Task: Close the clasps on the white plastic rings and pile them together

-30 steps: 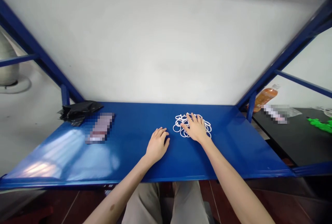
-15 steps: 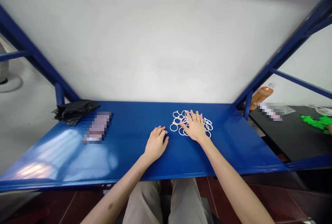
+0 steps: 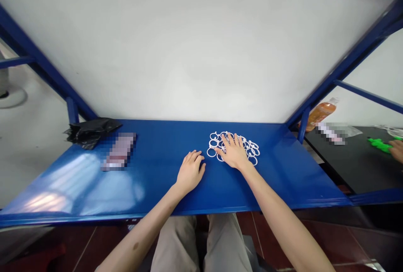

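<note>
A heap of several white plastic rings [image 3: 252, 149] lies on the blue metal table [image 3: 157, 171] right of centre. My right hand [image 3: 232, 153] lies flat on the heap with fingers stretched out and spread, palm down. My left hand [image 3: 190, 171] rests on the table just left of the heap, fingers curled loosely under, touching no ring that I can see.
A crumpled black plastic bag [image 3: 90, 130] sits at the back left, a blurred flat packet [image 3: 119, 151] beside it. On a black table to the right stand an orange bottle [image 3: 320, 112] and green parts [image 3: 379, 144], with another person's hand [image 3: 397, 150] there.
My right hand has slid slightly left over the rings, spreading them a little. Another person's hand has come into view at the right edge. My left hand has barely moved.
</note>
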Available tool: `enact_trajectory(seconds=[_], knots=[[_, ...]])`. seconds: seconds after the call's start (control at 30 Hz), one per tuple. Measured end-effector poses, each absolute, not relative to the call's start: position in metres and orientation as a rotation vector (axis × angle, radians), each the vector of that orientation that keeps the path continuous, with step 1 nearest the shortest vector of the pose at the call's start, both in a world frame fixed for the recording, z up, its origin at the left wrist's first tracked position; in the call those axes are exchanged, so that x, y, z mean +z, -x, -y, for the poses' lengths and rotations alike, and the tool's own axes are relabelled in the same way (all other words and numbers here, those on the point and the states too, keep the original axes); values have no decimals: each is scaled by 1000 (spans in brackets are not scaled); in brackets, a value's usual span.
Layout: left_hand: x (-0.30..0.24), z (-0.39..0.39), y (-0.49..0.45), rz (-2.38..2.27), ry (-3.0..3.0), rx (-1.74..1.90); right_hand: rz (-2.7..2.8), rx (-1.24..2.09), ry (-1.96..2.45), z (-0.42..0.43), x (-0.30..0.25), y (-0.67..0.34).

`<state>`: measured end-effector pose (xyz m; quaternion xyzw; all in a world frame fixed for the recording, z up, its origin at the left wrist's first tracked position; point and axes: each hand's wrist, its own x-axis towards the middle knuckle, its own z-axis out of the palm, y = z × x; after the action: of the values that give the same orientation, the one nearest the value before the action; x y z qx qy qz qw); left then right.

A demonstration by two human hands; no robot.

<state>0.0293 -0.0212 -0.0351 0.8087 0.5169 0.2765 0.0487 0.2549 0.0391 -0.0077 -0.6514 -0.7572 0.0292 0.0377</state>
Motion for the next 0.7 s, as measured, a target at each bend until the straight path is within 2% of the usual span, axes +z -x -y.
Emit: enact_trajectory(seconds=[0.27, 0.43, 0.7], knots=[[-34, 23, -30, -1582, -2475, 855, 2337, 40, 1907, -50, -9, -259], [-30, 20, -33, -1597, -2608, 827, 2308, -155, 1581, -41, 2, -240], [-20, -19, -31, -1500, -2826, 820, 2171, -202, 1437, -33, -11, -229]])
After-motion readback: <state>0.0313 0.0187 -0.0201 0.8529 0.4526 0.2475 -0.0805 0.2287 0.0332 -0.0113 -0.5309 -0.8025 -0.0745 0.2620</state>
